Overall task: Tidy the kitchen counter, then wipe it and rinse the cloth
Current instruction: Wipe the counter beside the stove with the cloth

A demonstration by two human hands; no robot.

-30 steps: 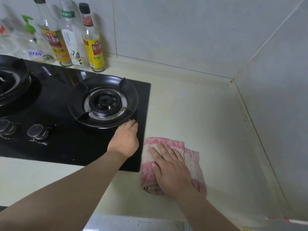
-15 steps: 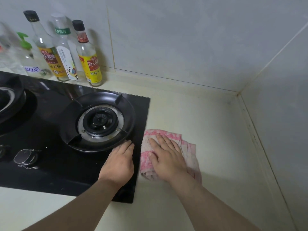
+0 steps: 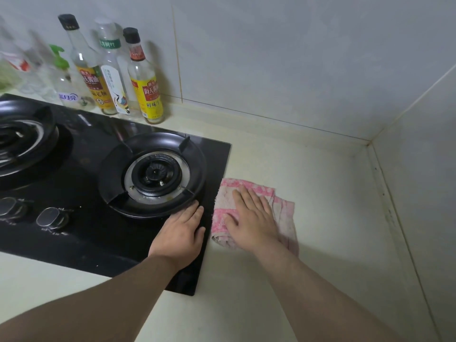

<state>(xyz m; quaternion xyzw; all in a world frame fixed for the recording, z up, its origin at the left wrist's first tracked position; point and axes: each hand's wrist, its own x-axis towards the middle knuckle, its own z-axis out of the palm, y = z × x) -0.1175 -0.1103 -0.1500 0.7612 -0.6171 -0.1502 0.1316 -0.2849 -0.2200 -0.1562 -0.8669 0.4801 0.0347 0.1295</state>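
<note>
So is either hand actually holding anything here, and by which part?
Nothing is gripped. The right hand presses flat on the middle of the pink cloth; the left hand rests flat on the black hob.

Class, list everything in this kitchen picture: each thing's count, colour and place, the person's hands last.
counter: one, cream, against tiled walls
hob: one, black, set in counter
burners: two, black, on hob
knobs: two, silver, hob front
cloth: one, pink, on counter right of hob
tall bottles: three, clear, labelled, behind hob
pump bottle: one, clear, green top, left of them
left hand: one, flat on hob edge
right hand: one, flat on cloth
</note>
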